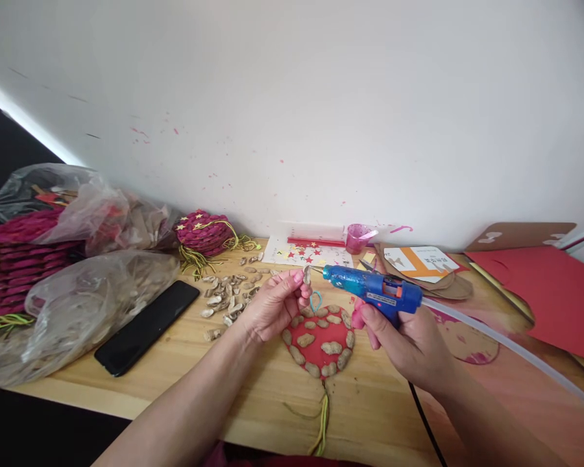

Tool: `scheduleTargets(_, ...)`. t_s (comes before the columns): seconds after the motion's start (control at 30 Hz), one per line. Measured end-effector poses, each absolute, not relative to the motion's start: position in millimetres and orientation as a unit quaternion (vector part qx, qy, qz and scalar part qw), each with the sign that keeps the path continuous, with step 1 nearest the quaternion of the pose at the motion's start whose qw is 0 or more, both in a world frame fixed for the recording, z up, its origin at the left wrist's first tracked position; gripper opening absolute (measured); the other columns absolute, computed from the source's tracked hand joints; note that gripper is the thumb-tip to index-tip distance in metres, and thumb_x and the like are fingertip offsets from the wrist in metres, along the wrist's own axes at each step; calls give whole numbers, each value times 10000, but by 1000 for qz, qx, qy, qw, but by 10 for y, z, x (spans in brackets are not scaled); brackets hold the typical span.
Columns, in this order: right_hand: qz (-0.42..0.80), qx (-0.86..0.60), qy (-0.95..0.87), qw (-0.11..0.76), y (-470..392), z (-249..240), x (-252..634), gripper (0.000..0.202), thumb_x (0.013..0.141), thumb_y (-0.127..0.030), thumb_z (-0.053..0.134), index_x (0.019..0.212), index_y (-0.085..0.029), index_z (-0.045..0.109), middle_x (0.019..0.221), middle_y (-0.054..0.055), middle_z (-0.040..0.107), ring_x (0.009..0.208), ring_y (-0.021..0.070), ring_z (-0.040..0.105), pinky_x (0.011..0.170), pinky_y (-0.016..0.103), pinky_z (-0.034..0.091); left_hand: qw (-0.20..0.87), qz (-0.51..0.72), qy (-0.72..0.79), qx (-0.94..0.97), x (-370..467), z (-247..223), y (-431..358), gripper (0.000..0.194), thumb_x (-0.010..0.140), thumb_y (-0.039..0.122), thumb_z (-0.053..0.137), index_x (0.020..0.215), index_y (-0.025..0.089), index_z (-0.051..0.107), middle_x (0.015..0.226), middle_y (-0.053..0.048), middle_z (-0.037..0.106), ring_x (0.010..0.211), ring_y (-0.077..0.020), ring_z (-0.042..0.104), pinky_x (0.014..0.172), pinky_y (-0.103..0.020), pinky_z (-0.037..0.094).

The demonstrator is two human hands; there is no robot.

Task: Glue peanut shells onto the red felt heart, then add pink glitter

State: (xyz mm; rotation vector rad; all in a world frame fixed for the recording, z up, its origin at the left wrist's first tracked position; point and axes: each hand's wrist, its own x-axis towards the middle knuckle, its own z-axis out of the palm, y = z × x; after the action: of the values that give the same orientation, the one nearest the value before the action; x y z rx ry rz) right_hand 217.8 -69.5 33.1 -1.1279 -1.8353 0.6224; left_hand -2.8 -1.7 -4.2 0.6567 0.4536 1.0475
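Pinched in the fingers of my left hand is a half peanut shell, held upright. My right hand grips a blue hot glue gun, its nozzle pointing left at the shell; whether the tip touches it I cannot tell. A long white glue stick runs out of the gun's back. Below my hands lies a red disc edged with peanut shells, with more shells on its face, a blue loop at its top and a yellow-green string tassel at its bottom.
Loose peanut shells lie left of the disc, beside a black phone and plastic bags. Behind stand a magenta woven ornament, star-covered paper and a pink cup. Red card lies right; a black cord crosses the table.
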Motion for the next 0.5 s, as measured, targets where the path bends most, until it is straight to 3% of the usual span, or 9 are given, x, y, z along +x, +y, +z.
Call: scheduleTargets(0.5,216,-451,-760,416,-693,364,2178,280,1029,-352,483,848,-202,635,520,-37,568,487,132,541,597,310,447,794,479,218,306,-16,-21,-22,331,727,325,897,699,112,645,683,-11,596,587,-70,532,562,-176,452)
